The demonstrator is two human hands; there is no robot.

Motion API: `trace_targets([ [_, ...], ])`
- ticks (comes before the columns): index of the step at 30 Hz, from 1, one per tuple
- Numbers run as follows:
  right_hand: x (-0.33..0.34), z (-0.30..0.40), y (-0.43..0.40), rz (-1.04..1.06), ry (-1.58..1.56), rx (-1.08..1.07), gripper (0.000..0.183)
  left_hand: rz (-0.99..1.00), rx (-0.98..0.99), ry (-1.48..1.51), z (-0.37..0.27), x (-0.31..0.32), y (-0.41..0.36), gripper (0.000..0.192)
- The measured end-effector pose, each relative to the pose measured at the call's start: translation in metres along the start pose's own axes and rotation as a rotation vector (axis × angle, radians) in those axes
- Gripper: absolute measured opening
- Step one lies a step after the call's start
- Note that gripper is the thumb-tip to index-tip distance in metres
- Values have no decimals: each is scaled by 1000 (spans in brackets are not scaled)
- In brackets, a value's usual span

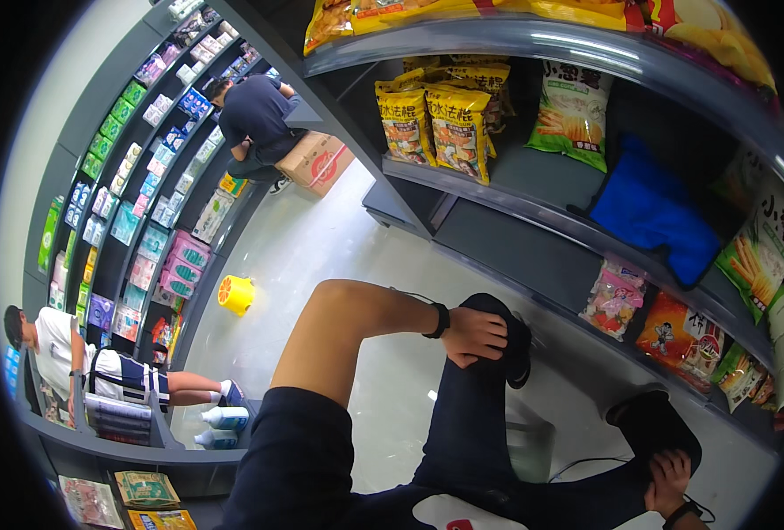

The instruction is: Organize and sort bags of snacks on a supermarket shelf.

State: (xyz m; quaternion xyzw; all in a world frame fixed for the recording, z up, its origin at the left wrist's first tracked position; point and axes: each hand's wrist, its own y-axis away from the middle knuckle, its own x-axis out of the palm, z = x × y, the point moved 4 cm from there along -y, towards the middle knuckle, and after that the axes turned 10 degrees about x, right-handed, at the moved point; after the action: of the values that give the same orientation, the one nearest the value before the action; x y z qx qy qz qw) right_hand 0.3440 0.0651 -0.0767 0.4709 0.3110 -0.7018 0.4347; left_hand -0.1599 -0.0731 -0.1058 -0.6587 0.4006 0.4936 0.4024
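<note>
My left hand lies over my left knee, with a black band on the wrist. My right hand rests on my right knee, also with a dark wristband. Neither hand holds anything. On the shelf in front, a blue cloth hangs over the front edge. Yellow snack bags stand at the left of that shelf, and a green-and-white snack bag leans beside the cloth. Below it, nearest my hands, are a pink candy bag and a red-orange snack bag.
A yellow bucket-like stool stands on the floor. One person sits by a cardboard carton; another person stands at far left. Packed shelves line that side. Two bottles stand near a shelf end. A cable runs near my legs.
</note>
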Motion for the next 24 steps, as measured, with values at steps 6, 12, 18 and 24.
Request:
trace_targets([
  [6,-5,7,-7,18,-1,1,38,-2,8,3,-1,-1,2,43],
  [12,2,-3,7,43,162,-73,43,25,4,-26,-2,0,-1,41],
  [18,-2,0,7,33,159,-58,43,19,12,-41,-2,-5,-3,40],
  [24,-2,5,1,66,161,-52,45,13,14,-34,-3,-3,0,38],
])
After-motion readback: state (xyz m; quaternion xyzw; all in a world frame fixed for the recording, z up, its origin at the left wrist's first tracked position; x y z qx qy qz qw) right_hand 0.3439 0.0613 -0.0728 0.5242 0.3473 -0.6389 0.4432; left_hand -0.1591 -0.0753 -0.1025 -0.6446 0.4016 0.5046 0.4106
